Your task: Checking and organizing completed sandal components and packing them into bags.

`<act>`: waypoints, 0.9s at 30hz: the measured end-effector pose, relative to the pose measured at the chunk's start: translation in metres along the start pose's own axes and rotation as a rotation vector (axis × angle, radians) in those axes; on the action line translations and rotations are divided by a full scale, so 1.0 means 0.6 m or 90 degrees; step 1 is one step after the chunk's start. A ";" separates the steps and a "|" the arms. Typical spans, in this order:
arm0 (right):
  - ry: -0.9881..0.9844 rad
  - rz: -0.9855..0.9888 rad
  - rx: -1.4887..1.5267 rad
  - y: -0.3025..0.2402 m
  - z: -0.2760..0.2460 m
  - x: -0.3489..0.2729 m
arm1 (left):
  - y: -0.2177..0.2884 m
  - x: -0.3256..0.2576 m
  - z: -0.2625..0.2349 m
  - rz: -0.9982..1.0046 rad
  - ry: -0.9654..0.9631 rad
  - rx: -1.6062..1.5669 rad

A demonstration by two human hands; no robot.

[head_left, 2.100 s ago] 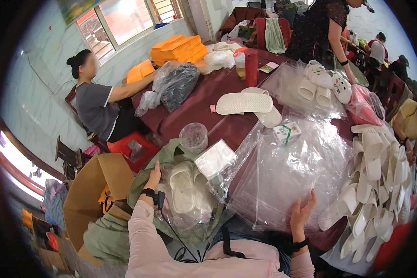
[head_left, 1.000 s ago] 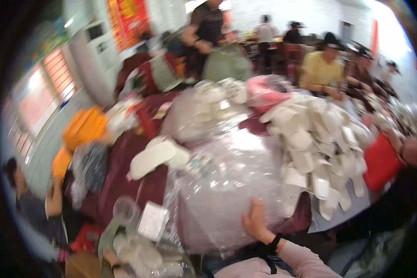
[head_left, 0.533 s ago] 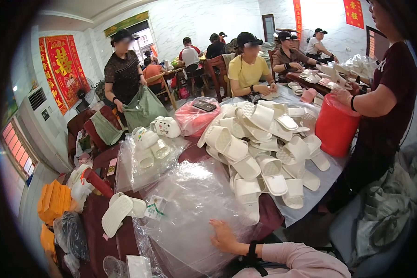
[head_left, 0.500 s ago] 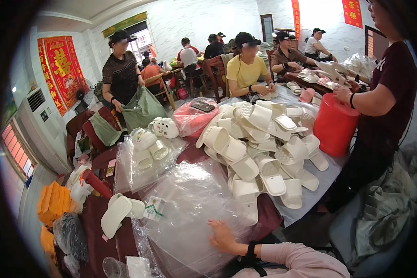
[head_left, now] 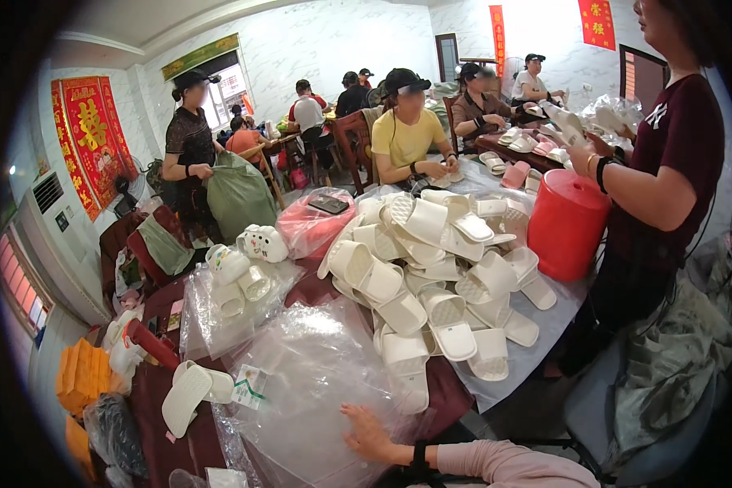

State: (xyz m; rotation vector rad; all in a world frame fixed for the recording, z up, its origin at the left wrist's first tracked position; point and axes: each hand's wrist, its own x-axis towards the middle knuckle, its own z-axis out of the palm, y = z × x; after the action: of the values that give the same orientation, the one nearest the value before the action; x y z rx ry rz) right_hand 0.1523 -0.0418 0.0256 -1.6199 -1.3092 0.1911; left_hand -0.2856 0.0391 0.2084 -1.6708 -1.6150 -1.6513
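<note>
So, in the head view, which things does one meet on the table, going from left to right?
Single white slipper → small clear bag of slippers → heap of white slippers → red bucket.

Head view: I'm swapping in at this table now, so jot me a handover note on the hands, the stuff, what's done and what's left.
Right hand: flat, open, on the stack of clear plastic bags.
Left hand: out of view.
White slippers lie piled loose just beyond the bags; a single pair sits at the left, by a small card.
Done: some slippers already lie in clear bags, farther left.
Left: the loose pile is unbagged.
</note>
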 end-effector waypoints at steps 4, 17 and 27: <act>0.005 -0.010 -0.011 -0.001 -0.002 0.002 | 0.162 -0.043 0.031 0.205 -0.164 0.053; 0.034 -0.026 0.004 0.006 0.010 0.000 | 0.368 -0.292 0.129 0.056 -0.925 -0.382; 0.025 -0.019 0.003 0.017 0.015 -0.001 | 0.313 -0.370 0.278 0.420 -0.609 -0.114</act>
State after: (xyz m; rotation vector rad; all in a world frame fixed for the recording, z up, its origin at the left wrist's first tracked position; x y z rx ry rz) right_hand 0.1525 -0.0361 0.0131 -1.5915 -1.3014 0.1445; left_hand 0.0151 0.0049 0.0637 -2.9198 -0.9541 -0.6841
